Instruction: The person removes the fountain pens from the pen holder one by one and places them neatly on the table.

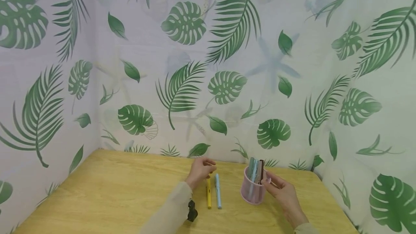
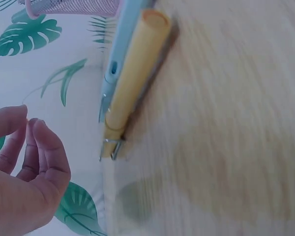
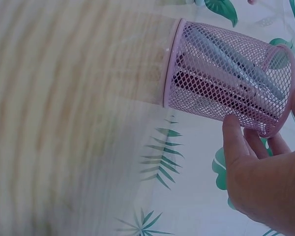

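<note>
Two pens lie side by side on the wooden table: a yellow pen [image 1: 209, 194] and a light blue pen [image 1: 218, 190]. My left hand [image 1: 200, 170] is over the far end of the yellow one. In the left wrist view its fingers [image 2: 51, 147] are loosely bent, fingertips near the thumb, apart from the yellow pen [image 2: 137, 69]; nothing is clearly held. My right hand [image 1: 284, 194] holds the rim side of a pink mesh pen holder [image 1: 252, 192]. Several pens [image 1: 255, 170] stand in this holder, seen through its mesh [image 3: 226, 73] in the right wrist view.
The wooden table [image 1: 113, 190] meets leaf-patterned white sheeting [image 1: 227, 118] at the back and both sides. A black strap-like device [image 1: 192, 211] is on the left wrist.
</note>
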`<state>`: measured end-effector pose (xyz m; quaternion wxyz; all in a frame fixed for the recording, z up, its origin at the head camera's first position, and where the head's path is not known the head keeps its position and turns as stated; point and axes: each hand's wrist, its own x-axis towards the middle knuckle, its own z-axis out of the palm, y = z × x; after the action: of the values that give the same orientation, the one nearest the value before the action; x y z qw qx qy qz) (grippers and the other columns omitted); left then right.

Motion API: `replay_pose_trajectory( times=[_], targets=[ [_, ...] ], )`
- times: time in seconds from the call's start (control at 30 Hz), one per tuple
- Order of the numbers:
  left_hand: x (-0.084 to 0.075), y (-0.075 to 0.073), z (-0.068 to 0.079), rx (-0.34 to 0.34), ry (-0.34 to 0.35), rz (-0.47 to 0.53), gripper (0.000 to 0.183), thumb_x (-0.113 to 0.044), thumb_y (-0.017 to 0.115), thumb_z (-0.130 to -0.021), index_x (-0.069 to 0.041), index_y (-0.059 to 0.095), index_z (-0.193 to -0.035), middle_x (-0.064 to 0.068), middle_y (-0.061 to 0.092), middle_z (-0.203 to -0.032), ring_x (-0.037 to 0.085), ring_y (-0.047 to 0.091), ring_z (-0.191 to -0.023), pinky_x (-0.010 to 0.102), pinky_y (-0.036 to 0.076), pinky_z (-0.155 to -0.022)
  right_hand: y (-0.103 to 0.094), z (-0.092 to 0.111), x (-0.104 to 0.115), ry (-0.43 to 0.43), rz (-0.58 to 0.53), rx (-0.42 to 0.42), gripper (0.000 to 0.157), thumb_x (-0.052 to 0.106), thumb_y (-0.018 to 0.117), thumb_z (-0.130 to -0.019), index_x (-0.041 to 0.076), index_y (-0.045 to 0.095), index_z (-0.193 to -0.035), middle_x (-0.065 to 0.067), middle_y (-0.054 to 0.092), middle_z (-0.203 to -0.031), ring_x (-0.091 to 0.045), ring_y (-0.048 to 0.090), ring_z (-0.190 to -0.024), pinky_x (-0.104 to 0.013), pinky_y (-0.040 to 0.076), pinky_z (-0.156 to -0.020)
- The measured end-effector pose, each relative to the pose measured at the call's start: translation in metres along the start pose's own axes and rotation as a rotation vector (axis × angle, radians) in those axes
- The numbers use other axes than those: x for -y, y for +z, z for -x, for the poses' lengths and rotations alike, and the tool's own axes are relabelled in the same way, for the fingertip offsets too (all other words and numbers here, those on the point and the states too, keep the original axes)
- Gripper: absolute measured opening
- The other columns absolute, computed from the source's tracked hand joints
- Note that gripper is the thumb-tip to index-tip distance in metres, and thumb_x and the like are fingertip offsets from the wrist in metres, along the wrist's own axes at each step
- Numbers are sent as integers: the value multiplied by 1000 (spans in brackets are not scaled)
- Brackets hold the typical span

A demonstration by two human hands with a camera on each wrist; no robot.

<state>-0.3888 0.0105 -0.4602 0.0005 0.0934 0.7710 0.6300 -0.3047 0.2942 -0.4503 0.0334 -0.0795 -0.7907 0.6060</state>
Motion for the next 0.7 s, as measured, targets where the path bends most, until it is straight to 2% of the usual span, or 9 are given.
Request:
replay_pose_trajectory(
  times=[0.17,0.43,0.63,0.7],
  targets=[
    [-5,7,0,17,23,78,14,-8,67,-91,-1,69,-103,11,70,-94,19,64,-78,27,54,-63,2,-1,-1,-9,-5,4,67,31,68,-93,6,40,-148,-19,35,-154,-37,34,-142,-48,37,-112],
    [-15,27,3,31,46,120,13,-8,68,-90,-1,70,-101,12,71,-93,18,63,-75,27,53,-62,1,-1,0,-16,12,3,65,29,67,-94,6,41,-148,-18,36,-154,-37,34,-142,-48,37,-112],
    [-17,42,5,54,44,137,12,-8,68,-90,-1,70,-99,9,71,-89,15,63,-72,26,53,-62,0,1,0,-21,8,-4,65,30,69,-93,7,42,-148,-16,37,-154,-34,36,-142,-36,44,-106],
    [-17,46,5,65,44,148,12,-8,68,-90,-2,70,-100,9,71,-89,14,63,-71,26,54,-62,0,1,-1,-18,4,-2,65,30,69,-93,6,42,-148,-16,37,-154,-34,36,-142,-36,44,-107]
  ],
)
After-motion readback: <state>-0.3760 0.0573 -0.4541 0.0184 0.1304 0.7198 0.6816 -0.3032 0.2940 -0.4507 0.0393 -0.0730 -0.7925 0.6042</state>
